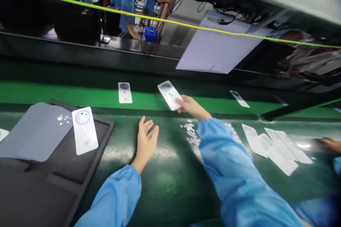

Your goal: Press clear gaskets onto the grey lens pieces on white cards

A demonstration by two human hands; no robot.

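Note:
My right hand (192, 106) pinches the lower right corner of a white phone back cover (169, 95), which has a grey camera circle at its top end. The cover is tilted over the green conveyor belt (80, 95). My left hand (147, 140) is open and holds nothing, fingers apart, over the green tabletop. Another cover (86, 134) with a camera circle lies on the dark tray (105, 127), left of my left hand. Small clear round pieces (191, 133) are scattered near my right forearm.
Grey sheets (37, 131) lie on the tray. Two more covers rest on the belt, one left (125, 93), one right (239, 98). Several white covers (277, 149) overlap at right, near another person's hand (331, 144). A yellow cord (170, 21) and a white board (218, 46) hang ahead.

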